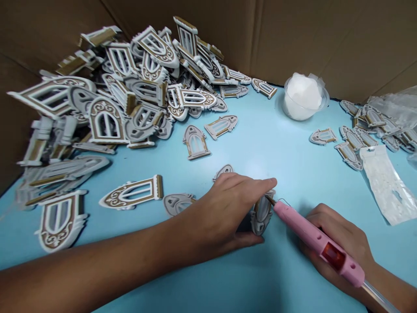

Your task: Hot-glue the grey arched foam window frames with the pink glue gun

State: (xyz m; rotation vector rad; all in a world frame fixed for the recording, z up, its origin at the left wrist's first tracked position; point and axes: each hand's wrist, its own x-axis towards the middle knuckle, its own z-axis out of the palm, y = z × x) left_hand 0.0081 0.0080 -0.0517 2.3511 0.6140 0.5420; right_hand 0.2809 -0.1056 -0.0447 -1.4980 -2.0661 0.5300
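My left hand is closed on a small arched window ornament, held upright on edge above the blue table between thumb and fingers. Its grey side faces right. My right hand grips a pink glue gun with a reddish window in its body and a clear stick at its rear. The gun's nozzle meets the upper edge of the ornament; a thin strand hangs near the tip. Beside my left hand, another grey ornament lies flat, partly covered by the wrist, and one more shows behind the knuckles.
A large heap of window ornaments fills the back left. At the back right stands a clear bowl with white fluffy material. More ornaments, a white plastic bag and clear wrapping lie at right. Brown cardboard walls the back.
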